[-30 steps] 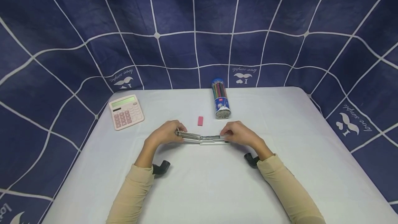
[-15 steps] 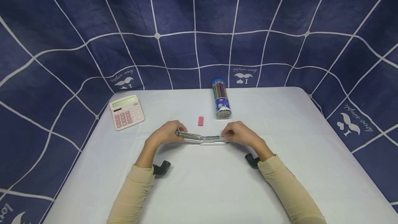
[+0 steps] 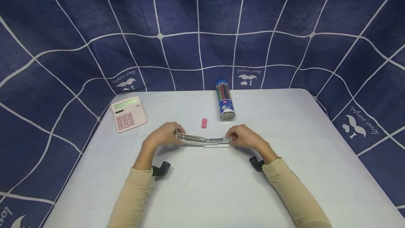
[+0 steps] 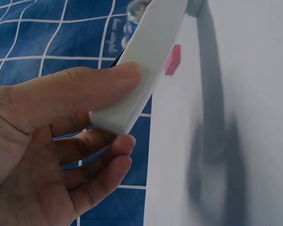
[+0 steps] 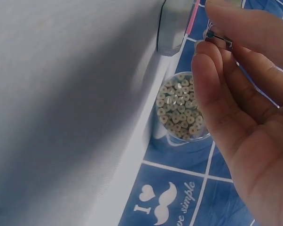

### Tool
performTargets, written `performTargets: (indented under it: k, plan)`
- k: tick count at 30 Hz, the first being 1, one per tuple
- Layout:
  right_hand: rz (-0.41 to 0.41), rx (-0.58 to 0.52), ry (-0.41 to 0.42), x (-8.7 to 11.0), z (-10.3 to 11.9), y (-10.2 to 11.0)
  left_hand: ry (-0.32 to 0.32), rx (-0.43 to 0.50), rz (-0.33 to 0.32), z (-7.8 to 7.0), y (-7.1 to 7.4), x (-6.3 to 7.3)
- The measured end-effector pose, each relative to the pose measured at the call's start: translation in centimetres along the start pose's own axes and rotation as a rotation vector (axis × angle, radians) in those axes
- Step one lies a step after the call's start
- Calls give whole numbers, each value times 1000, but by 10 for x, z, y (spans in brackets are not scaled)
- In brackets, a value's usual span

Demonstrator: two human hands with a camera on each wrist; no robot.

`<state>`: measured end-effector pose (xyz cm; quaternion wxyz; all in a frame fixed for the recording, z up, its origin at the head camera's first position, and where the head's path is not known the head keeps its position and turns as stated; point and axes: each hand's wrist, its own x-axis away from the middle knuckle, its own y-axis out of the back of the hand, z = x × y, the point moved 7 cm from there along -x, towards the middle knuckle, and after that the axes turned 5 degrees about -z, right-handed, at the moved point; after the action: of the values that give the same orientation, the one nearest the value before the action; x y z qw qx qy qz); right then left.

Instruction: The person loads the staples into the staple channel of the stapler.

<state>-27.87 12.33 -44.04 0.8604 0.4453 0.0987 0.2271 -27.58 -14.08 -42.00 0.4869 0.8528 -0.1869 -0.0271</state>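
A white stapler (image 3: 193, 139) lies spread wide open across the middle in the head view, its metal inside facing up. My left hand (image 3: 164, 135) grips the left end, the raised white top arm. In the left wrist view the thumb presses flat on that white arm (image 4: 153, 44), with fingers behind it. At the other end, my right hand (image 3: 246, 137) pinches the metal staple magazine. The right wrist view shows thumb and fingertips together on a small metal end (image 5: 216, 37), beside the stapler's pale base (image 5: 173, 30). The fingers partly hide both stapler ends.
Behind the stapler lies a pink eraser (image 3: 204, 123). A clear tub of coloured pencils (image 3: 225, 101) rests on its side farther back. A pink calculator (image 3: 128, 114) sits at the back left of the white table (image 3: 209, 192). Blue checked cloth (image 3: 177, 13) hangs around it.
My left hand has shifted slightly to the left along the stapler's arm, and more of the arm's end shows. The right hand stays almost in place, still pinching the magazine.
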Motion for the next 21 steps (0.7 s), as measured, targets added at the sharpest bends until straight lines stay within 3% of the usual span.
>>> performTargets:
  k: [8,21]
  plan:
    - [6,5,-18,0,-1,-1,-3,36,17,1,3,2]
    - [2,2,-12,0,-2,-2,-14,25,-13,-3,7,3]
